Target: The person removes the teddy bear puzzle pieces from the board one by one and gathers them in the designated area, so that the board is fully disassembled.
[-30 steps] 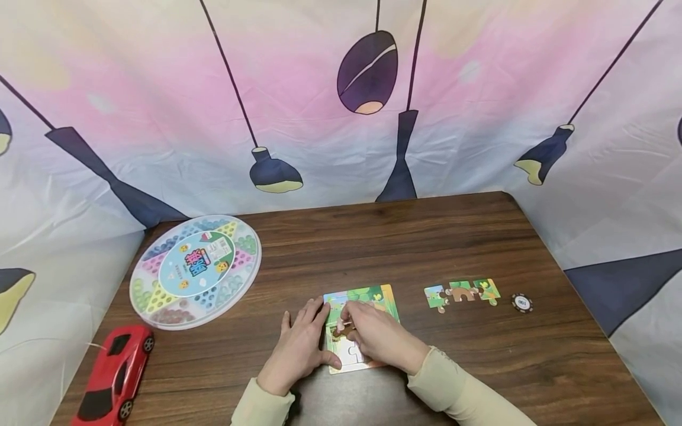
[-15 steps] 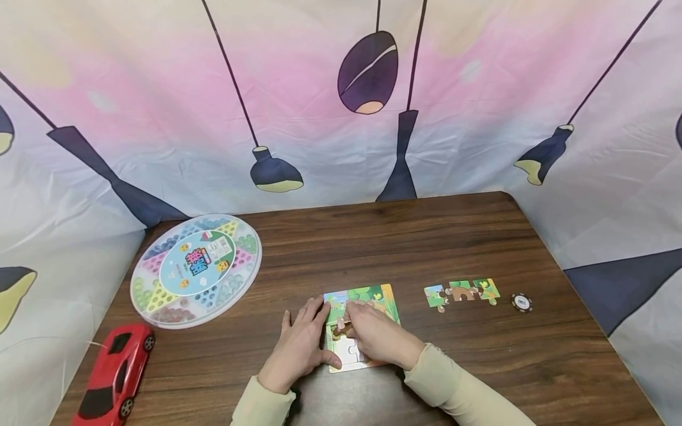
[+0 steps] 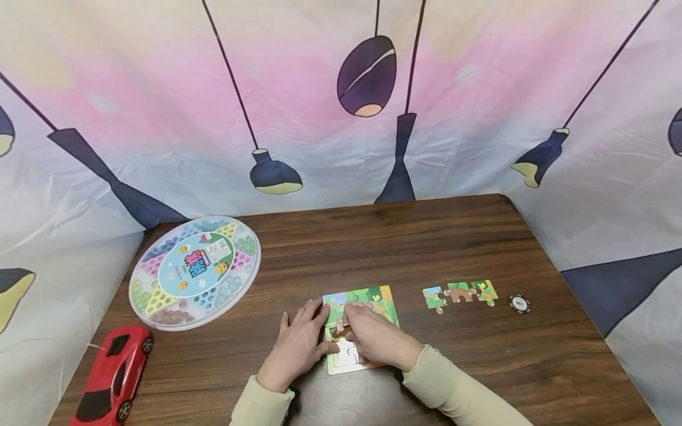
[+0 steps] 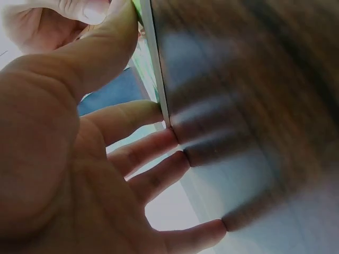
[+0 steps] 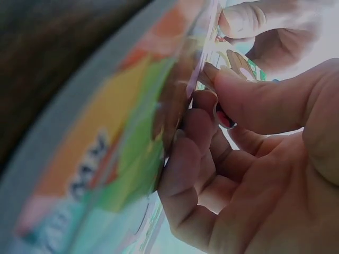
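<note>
A square cartoon jigsaw board [image 3: 393, 310] lies on the table in the head view, its lower middle showing bare white backing. My left hand [image 3: 297, 349] rests along its left side, fingers spread and the thumb over the lower-left edge. In the left wrist view the fingertips [image 4: 168, 136] touch the tabletop and the board's edge. Over the board's middle, my right hand [image 3: 380, 338] pinches a brown jigsaw piece [image 5: 210, 74] between thumb and curled index finger. Much of that piece is hidden by the fingers.
Right of the board lie three loose jigsaw pieces [image 3: 459, 291] in a row, beside a poker chip [image 3: 519, 303]. A round Chinese checkers set [image 3: 194, 272] sits at the back left, with a red toy car [image 3: 113, 376] in front of it. Patterned fabric [image 3: 319, 136] hangs behind the table.
My left thumb has slid slightly up along the board's edge. The right hand has edged a little left and stays over the board's middle.
</note>
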Demonstrator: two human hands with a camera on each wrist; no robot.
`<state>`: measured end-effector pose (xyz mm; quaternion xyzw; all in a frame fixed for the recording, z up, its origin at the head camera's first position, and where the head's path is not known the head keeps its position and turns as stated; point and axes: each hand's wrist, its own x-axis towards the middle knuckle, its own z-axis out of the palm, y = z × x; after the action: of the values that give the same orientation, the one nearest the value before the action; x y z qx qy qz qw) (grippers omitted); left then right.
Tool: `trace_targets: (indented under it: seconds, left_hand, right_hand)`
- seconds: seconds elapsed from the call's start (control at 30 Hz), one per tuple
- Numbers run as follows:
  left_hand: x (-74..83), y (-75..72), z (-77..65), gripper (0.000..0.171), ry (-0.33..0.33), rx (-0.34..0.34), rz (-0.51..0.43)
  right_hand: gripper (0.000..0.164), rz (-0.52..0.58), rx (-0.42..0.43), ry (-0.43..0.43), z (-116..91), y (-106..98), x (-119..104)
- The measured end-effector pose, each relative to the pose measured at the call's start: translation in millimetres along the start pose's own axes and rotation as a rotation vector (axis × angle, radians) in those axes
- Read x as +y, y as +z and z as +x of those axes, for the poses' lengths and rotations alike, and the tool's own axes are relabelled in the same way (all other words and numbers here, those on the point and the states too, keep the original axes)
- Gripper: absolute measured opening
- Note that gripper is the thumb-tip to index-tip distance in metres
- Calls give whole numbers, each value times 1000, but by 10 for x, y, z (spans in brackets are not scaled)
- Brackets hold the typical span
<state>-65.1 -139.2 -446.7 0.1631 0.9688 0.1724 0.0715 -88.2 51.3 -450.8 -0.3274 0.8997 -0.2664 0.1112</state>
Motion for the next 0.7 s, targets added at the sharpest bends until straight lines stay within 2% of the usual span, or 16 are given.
trace_targets:
  seconds: [0.23,0.7]
  left_hand:
    - [50,-27,26,81,-40,-38,19]
    - [98,-79,37,81,-56,-74,43]
  right_hand:
    - [22,32,-17,-28,-6,-10,1]
    - [20,16,-24,0,-27,-10,-21]
